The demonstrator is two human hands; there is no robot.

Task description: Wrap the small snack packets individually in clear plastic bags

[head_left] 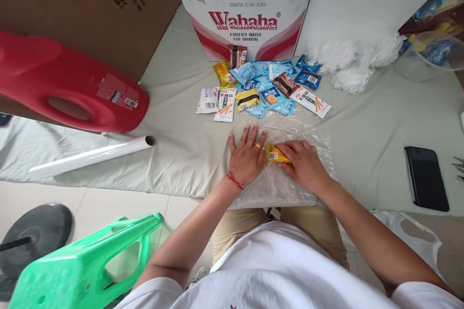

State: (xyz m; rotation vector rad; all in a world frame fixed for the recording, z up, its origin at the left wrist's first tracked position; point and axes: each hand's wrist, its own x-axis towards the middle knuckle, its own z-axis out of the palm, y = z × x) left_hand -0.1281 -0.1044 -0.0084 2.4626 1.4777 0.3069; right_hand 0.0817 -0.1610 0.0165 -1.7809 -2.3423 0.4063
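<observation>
My left hand [247, 158] lies flat with its fingers apart, pressing on a sheet of clear plastic film [275, 188] at the table's front edge. To its right, my right hand [303, 161] grips a small yellow snack packet [276, 155], whose barcode end shows beside my left fingers. The packet is over the film. Just beyond my hands lies a loose pile of snack packets: light blue ones [272, 97], a yellow one with a black band [248, 100], brown ones [285, 84], dark blue ones [308, 78] and white ones [311, 101].
Behind the pile stands a Wahaha carton [250, 24]. Crumpled clear plastic [352, 70] and a clear plastic tub [431, 63] are at back right, a black phone [427, 178] at right. On the left are a red jug [72, 87], a white tube [94, 155] and a green stool [61, 268].
</observation>
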